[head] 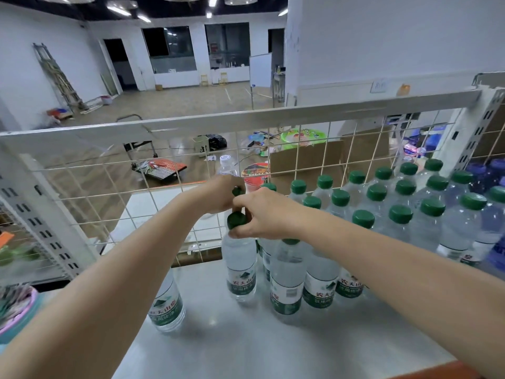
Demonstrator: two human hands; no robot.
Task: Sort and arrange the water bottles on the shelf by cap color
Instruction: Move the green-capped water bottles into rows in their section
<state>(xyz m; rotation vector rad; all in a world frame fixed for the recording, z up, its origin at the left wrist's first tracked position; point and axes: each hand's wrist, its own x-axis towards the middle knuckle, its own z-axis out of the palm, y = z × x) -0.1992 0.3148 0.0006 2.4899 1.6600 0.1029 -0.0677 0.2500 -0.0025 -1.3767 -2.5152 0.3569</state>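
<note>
Several green-capped water bottles point(400, 214) stand in rows on the white shelf point(246, 337), filling its right half. My right hand point(262, 214) pinches the neck of a green-capped bottle point(240, 266) at the left end of the group. My left hand point(221, 194) grips the top of another green-capped bottle just behind it; only that cap point(237, 191) shows. One more green-label bottle point(166, 305) stands apart at the left, its top hidden under my left forearm. Blue-capped bottles point(483, 173) sit at the far right.
A wire mesh back panel point(109, 187) and a white rail point(246, 119) close off the rear of the shelf. Behind the mesh stand a white-capped bottle point(226, 165) and a red cup-noodle tub point(255, 173). A pink bowl point(16, 310) sits at the left edge.
</note>
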